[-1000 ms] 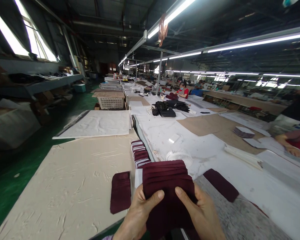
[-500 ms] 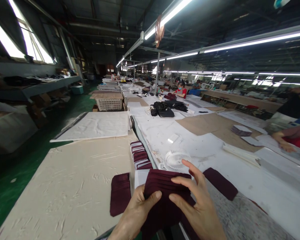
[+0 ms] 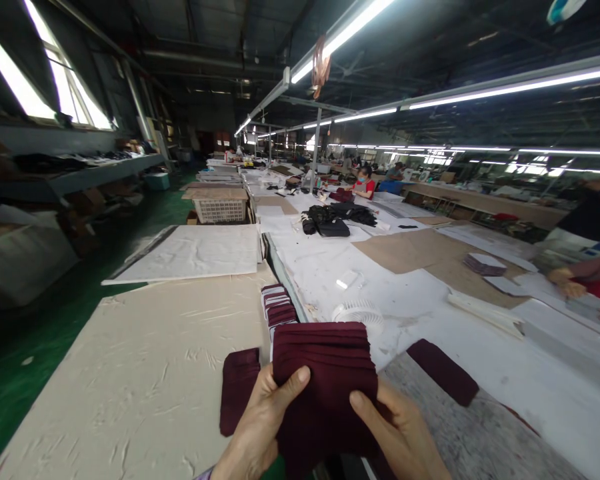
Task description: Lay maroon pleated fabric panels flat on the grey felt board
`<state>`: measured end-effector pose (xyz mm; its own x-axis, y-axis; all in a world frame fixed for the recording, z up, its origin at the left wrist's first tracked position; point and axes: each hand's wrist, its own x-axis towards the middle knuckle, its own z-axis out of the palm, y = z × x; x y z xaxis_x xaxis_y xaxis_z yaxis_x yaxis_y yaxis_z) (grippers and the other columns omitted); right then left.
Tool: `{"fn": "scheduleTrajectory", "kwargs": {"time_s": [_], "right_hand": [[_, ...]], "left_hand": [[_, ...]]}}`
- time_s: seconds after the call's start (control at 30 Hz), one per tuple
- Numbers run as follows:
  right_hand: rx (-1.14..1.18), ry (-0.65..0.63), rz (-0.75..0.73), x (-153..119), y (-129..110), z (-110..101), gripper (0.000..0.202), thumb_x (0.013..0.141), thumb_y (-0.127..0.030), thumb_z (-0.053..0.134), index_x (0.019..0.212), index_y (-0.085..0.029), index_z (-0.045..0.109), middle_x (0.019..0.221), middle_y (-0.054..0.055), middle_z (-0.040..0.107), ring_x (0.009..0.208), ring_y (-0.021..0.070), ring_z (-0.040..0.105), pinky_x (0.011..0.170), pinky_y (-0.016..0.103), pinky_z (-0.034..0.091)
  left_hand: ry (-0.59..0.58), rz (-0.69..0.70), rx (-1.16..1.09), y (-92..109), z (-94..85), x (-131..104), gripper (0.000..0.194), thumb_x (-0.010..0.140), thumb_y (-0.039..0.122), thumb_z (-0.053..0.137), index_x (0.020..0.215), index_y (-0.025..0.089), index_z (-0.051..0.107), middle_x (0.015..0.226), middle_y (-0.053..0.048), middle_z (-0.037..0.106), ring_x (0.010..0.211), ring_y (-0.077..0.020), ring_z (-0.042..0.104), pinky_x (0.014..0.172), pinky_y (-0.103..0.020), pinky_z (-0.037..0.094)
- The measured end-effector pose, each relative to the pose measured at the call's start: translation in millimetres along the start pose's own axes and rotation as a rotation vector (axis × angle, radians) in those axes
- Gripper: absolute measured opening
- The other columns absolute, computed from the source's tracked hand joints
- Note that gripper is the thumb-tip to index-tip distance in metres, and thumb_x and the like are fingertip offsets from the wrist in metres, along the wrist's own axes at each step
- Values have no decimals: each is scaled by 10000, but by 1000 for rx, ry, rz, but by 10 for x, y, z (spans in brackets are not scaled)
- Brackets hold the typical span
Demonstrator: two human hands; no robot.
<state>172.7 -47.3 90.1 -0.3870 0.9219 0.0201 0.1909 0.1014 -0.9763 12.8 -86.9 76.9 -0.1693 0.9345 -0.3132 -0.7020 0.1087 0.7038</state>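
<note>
A fanned stack of maroon fabric pieces (image 3: 325, 393) is held up in front of me. My left hand (image 3: 265, 413) grips its left edge, thumb on the front face and fingers behind. On the right edge my right hand (image 3: 400, 420) pinches the stack the same way, its fingers mostly hidden behind the cloth. Left of the stack, a maroon fabric bundle (image 3: 240, 390) lies on the cream-covered table (image 3: 145, 360). Another flat maroon piece (image 3: 443, 371) rests on the right. Just beyond the held stack is a row of maroon and white bundles (image 3: 279, 307).
A white fan (image 3: 357, 313) lies partly hidden behind the stack. Farther off are a white box (image 3: 347, 279), black fabric (image 3: 330, 220) and a plastic basket (image 3: 220, 209). At the right edge, a person's hands (image 3: 567, 283) are over the table.
My right hand has gone from spread fingers over the top of the stack to gripping its right edge. The stack now stands more upright, its layered top edges showing and covering part of the fan.
</note>
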Motion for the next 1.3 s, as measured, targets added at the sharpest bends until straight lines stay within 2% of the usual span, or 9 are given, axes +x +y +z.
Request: {"fn": "scheduleTrajectory", "kwargs": {"time_s": [0.1,0.27,0.37,0.53,0.8,0.97,1.07,1.2,1.3], "right_hand": [[93,21,77,-35,-25,59,332,816,-481,576,943,-210,718,916,52,738,869,260,666,792,355,524],[216,137,154,-30,10,100,353,771,-486,634,957,-198,719,966,71,739,910,280,667,857,393,519],[262,188,164,-27,28,102,362,759,-471,658,970,-185,726,975,78,738,940,288,661,899,408,503],[318,177,208,-33,91,116,428,748,-499,659,1010,-166,718,962,85,742,922,293,666,804,363,548],[415,195,188,-36,190,164,361,733,-430,701,995,-184,734,995,69,737,960,284,650,846,350,527],[356,225,151,-49,198,146,432,746,-458,668,1064,-170,713,959,80,741,978,304,645,835,380,537],[307,207,140,-56,217,124,422,754,-456,659,1059,-170,715,979,83,736,993,300,639,842,370,533],[268,170,136,-60,220,107,401,770,-449,648,1058,-179,717,1033,84,724,979,284,645,856,359,529],[250,185,135,-54,212,112,421,772,-459,640,1075,-176,710,1042,88,723,1026,295,628,883,366,521]], "left_hand": [[3,-2,-22,-2,21,0,210,656,280,775,812,152,716,773,-80,764,783,-241,707,756,-335,544],[-23,-2,-28,1,38,-7,198,675,263,765,838,164,716,769,-62,765,781,-220,707,775,-312,538],[-71,-3,-32,6,33,-14,216,668,252,770,856,160,716,784,-64,765,740,-206,706,725,-283,539],[-144,-11,8,35,17,-34,151,678,250,765,797,166,724,740,-50,759,656,-176,694,628,-245,526],[-142,-32,-4,29,-58,-47,204,671,250,773,854,178,719,816,-45,761,792,-209,702,721,-275,536],[-115,-53,-40,2,-197,39,240,741,312,714,935,171,706,934,-71,752,966,-238,667,903,-348,491],[-109,12,-76,92,-234,112,286,777,362,668,974,156,697,1023,-97,732,1057,-262,626,962,-387,455],[-249,34,-23,270,-196,168,284,873,300,547,1028,106,683,1087,-148,704,1081,-276,611,961,-413,448],[-272,24,-9,322,-164,168,301,897,282,504,1061,97,676,1063,-151,712,1052,-266,627,926,-389,473]]}}
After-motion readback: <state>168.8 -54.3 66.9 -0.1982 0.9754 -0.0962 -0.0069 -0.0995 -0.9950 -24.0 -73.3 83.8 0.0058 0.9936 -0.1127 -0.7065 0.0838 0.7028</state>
